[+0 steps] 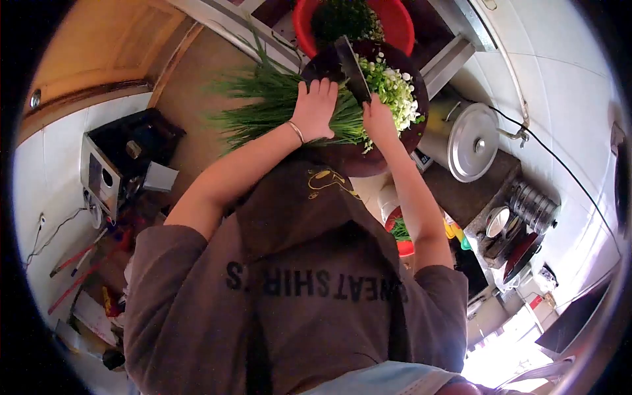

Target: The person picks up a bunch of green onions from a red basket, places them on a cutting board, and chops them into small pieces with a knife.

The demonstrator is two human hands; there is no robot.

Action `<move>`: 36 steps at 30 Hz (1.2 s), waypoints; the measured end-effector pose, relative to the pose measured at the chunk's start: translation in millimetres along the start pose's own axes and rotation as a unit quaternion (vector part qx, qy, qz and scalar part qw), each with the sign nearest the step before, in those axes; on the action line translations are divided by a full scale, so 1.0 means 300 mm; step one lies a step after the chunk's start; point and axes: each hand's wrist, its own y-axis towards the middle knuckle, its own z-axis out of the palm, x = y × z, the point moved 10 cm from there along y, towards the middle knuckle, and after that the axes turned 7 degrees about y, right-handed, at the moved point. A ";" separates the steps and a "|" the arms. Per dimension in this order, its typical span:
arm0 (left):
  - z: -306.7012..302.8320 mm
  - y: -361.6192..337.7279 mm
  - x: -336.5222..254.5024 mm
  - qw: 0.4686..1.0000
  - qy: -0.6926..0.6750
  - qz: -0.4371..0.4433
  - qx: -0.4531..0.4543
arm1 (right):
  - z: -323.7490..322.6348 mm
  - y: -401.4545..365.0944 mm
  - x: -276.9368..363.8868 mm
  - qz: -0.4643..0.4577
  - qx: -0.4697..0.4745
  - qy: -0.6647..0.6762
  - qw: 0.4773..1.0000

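Observation:
A large bunch of green onions point(263, 105) lies across a round dark cutting board point(413, 135), its long leaves hanging past the board's left side. My left hand point(316, 108) rests on top of the bunch with its fingers spread. In my right hand point(380, 123) is the handle of a cleaver point(352, 69), whose dark blade stands over the cut end of the bunch. Chopped white and pale green pieces point(397, 92) are heaped to the right of the blade. Beyond the board, a red basin point(305, 29) holds dark green chopped leaves.
A lidded metal pot point(474, 141) stands right of the board. Farther right are stacked metal pans point(532, 207) on a counter point(461, 191). A red container with greens point(403, 247) sits below my right forearm. At left are a wooden door point(99, 49) and a black appliance point(131, 145).

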 end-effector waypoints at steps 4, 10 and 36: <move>0.007 -0.022 0.011 0.999 0.002 -0.035 0.007 | -0.115 -0.120 0.031 -0.004 -0.070 0.073 0.995; 0.010 -0.016 0.005 0.999 0.008 -0.032 0.005 | -0.228 -0.442 -0.039 0.066 -0.043 0.170 0.982; -0.009 -0.059 -0.032 0.997 0.015 -0.031 -0.071 | -0.119 -0.712 -0.249 0.157 0.089 0.106 0.978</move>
